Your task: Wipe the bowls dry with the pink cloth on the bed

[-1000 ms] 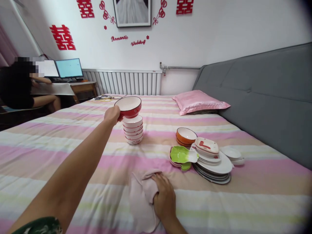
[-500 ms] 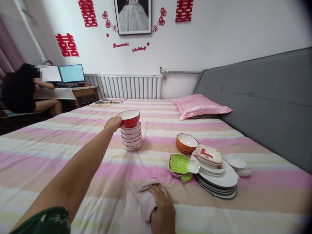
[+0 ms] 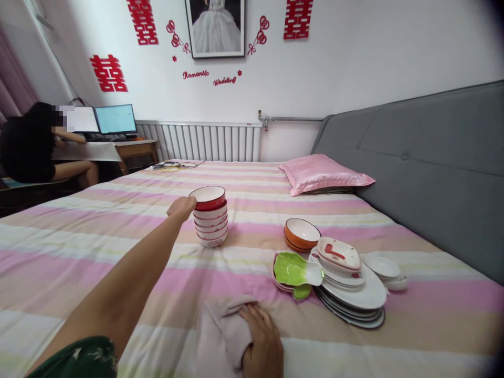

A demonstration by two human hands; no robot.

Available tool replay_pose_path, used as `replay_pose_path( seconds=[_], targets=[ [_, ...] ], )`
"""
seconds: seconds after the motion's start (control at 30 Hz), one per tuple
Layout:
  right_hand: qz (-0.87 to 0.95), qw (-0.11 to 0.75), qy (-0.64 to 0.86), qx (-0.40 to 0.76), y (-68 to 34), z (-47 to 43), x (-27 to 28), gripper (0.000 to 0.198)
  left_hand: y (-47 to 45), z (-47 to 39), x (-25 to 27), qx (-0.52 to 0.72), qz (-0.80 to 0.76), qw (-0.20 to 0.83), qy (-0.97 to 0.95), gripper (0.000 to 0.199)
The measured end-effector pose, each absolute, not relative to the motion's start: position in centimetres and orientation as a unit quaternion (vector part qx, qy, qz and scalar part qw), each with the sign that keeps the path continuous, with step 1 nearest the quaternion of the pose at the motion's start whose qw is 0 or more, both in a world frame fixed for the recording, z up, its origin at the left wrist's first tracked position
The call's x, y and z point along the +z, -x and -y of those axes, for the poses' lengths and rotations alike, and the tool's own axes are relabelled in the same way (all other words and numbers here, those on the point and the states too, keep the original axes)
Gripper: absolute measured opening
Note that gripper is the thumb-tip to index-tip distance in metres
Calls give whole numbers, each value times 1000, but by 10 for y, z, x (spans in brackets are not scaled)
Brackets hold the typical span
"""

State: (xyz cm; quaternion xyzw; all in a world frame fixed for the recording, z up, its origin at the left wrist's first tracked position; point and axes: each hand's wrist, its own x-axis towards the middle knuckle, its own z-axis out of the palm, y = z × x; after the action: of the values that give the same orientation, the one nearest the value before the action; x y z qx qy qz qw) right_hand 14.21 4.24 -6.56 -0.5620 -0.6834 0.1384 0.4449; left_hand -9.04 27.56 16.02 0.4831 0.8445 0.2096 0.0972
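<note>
Your left hand [image 3: 181,208] is pinched on the left rim of the red bowl [image 3: 210,202]. Bowl's just right of that hand, on top of the white stack [image 3: 211,229], mouth up, roughly level. Stack's long axis runs vertical. Bowl's base is out of sight; left fingertips mostly hidden. Your right hand [image 3: 263,338] grips the cloth [image 3: 224,328], bunched left of it; bottom edge crops both.
</note>
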Motion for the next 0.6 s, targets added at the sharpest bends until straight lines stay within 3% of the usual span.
replay_pose_path(
  seconds=[0.37, 0.6],
  targets=[
    [683, 447, 561, 137, -142, -43, -70, 69, 82, -272, 166, 168, -877, 95, -441, 34],
    [685, 446, 562, 127, -141, -44, -72, 69, 80, -265, 175, 194, -878, 82, -429, 45]
  ],
)
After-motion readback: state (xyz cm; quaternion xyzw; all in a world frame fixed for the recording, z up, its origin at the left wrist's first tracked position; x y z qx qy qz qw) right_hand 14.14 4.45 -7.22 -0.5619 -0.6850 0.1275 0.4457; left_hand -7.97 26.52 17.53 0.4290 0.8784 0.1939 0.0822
